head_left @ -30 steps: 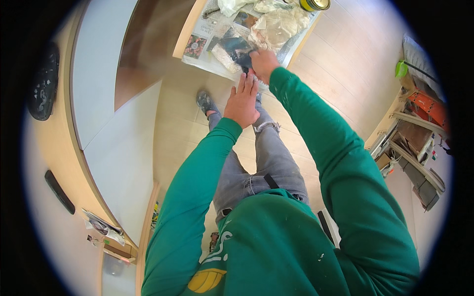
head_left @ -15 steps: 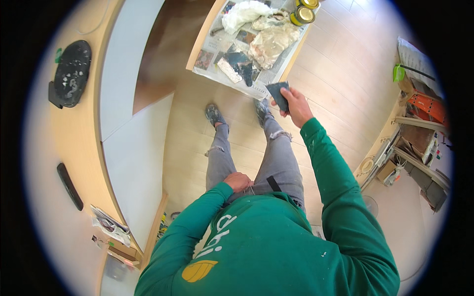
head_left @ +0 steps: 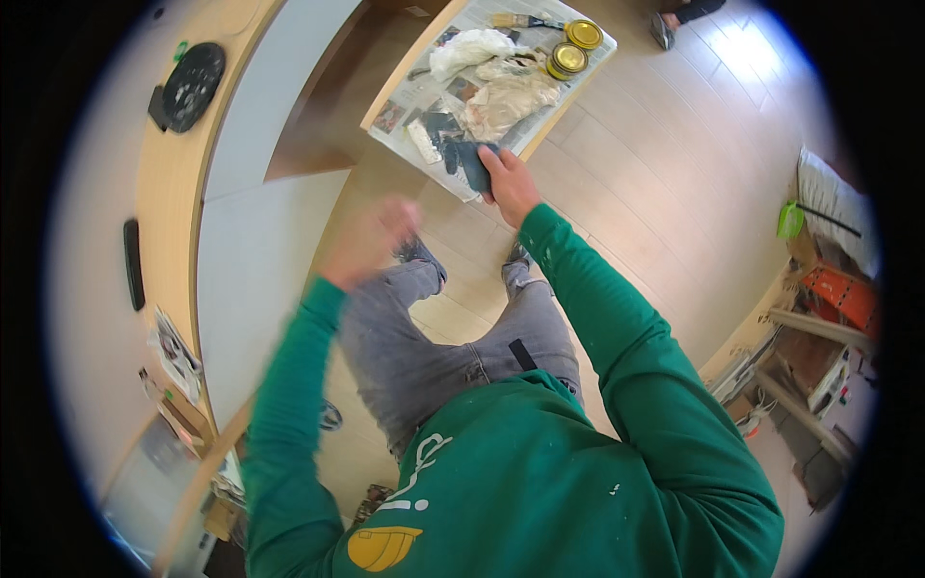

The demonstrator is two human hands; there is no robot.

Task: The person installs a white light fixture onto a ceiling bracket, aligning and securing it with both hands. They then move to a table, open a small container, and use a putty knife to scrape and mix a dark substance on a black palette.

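Note:
My right hand [head_left: 511, 183] grips a thin, dark grey, flat square piece [head_left: 474, 168] at the front edge of a low table [head_left: 405, 65]. The thumb lies on top of the piece. My left hand [head_left: 371, 239] is in the air over my left thigh, its fingers smeared by motion. On the table's newspaper [head_left: 421, 94] lie a white crumpled plastic bag [head_left: 472, 52], a creased beige plastic sheet [head_left: 511, 104] and a white flat piece [head_left: 422, 142]. Farther back are two gold-lidded tins [head_left: 567, 61] and a paintbrush [head_left: 525, 20].
A long pale counter [head_left: 169, 173] runs along the left, bearing a black round object [head_left: 194, 87] with white specks. Another person's foot [head_left: 662, 31] shows at the far right. Shelving with an orange item [head_left: 840, 297] and a green dustpan [head_left: 790, 222] stand to the right.
My right hand has moved left and brought the dark piece over the table's front edge. My left hand has left my waist, rising forward and left. My knees are more bent.

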